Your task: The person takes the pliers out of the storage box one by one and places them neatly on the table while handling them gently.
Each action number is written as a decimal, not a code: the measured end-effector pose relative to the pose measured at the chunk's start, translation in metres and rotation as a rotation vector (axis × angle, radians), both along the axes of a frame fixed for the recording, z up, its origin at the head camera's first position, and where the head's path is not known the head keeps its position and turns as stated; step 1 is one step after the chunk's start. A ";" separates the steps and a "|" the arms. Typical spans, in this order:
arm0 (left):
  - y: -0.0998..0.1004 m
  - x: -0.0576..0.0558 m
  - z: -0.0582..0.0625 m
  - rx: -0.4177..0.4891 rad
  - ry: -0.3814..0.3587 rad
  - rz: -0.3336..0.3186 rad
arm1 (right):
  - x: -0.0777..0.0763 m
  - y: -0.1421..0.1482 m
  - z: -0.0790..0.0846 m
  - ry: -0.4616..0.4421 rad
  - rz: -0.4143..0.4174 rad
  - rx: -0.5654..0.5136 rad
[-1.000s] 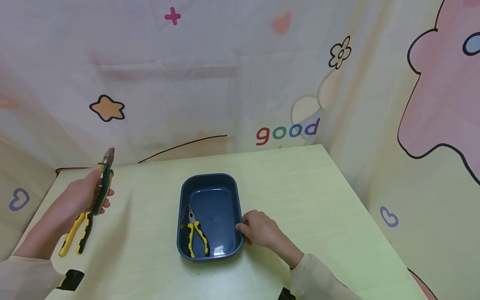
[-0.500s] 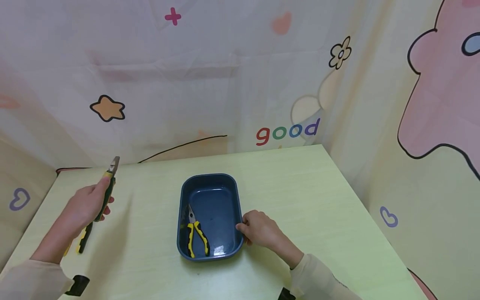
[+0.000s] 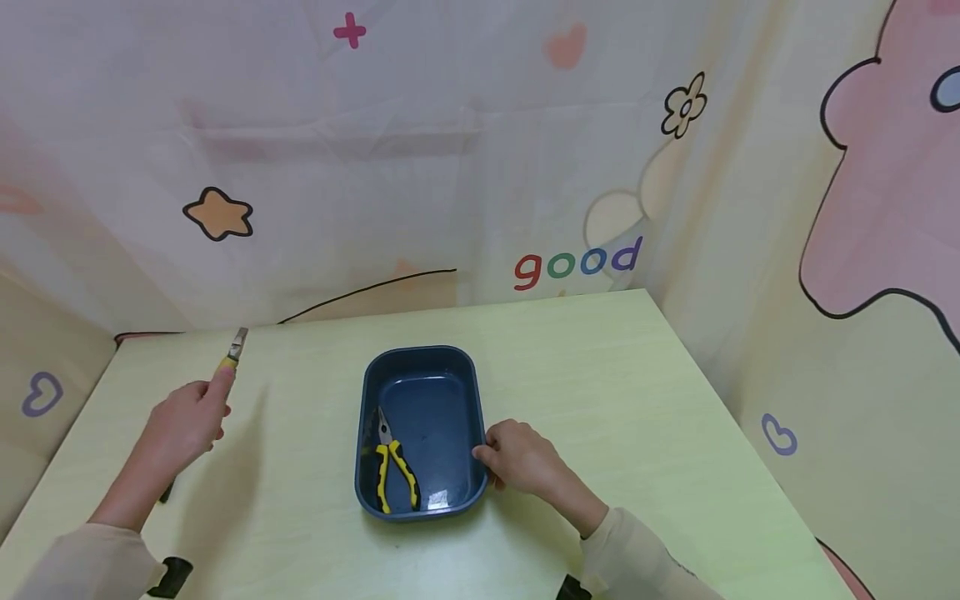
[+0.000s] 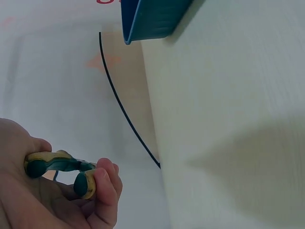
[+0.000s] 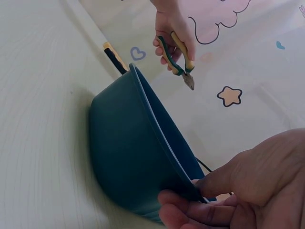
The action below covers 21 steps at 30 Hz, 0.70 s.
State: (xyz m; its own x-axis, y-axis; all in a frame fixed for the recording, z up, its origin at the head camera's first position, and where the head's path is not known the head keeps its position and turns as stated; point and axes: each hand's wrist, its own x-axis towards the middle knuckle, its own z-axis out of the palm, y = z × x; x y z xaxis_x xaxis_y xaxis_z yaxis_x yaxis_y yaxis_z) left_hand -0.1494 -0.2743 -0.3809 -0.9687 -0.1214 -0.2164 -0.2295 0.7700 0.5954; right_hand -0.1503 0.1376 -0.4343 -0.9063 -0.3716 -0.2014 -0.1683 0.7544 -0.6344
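Your left hand (image 3: 180, 429), at the left of the head view, holds the green-and-yellow pliers (image 5: 183, 49) above the table (image 3: 585, 358), their metal nose pointing to the upper right. The handles are spread apart; in the left wrist view their ends lie between the base of your thumb and your curled fingers. Your right hand (image 3: 521, 457) pinches the right rim of the blue tray (image 3: 442, 417) in the lower middle, thumb over the edge and fingers against the outside wall.

Expect the held pliers to be fairly heavy for their size, with the steel head pulling the nose down. The metal looks rigid and probably slick, while the coloured grips should give good friction, so take hold by both grips near the pivot. The handles may swing if only one is held.

The tray looks like light, stiff, smooth plastic that could slide if knocked; the rim is the sensible place to steady it. Inside, along its left wall, lie yellow-and-black needle-nose pliers (image 3: 396, 450), best lifted by the grips. A black-and-yellow handle (image 5: 115, 59) shows beyond the tray in the right wrist view; the rest of it is hidden.
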 end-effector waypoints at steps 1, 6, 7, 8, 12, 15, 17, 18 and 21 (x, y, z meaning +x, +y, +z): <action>0.000 0.000 -0.002 -0.009 0.005 -0.005 | 0.000 0.000 0.000 0.000 -0.001 -0.001; -0.002 0.001 -0.011 -0.073 0.022 -0.017 | 0.000 -0.001 0.000 -0.006 -0.003 -0.002; -0.003 0.001 -0.013 -0.085 0.019 -0.016 | 0.000 -0.001 0.000 -0.006 -0.001 -0.002; -0.003 0.001 -0.014 -0.095 0.017 -0.013 | 0.000 -0.001 0.000 -0.006 -0.001 -0.002; -0.003 0.001 -0.020 -0.121 0.016 0.006 | 0.000 0.000 0.001 -0.006 -0.002 -0.008; -0.001 0.001 -0.024 -0.139 0.023 0.015 | 0.000 0.000 0.001 -0.008 -0.004 -0.014; 0.001 0.002 -0.025 -0.158 0.017 0.015 | 0.000 0.000 0.001 -0.010 -0.004 -0.013; 0.001 0.002 -0.026 -0.167 0.009 0.015 | 0.000 0.000 0.001 -0.011 -0.003 -0.013; 0.003 0.003 -0.031 -0.196 -0.016 0.022 | 0.000 0.000 0.001 -0.012 0.003 -0.010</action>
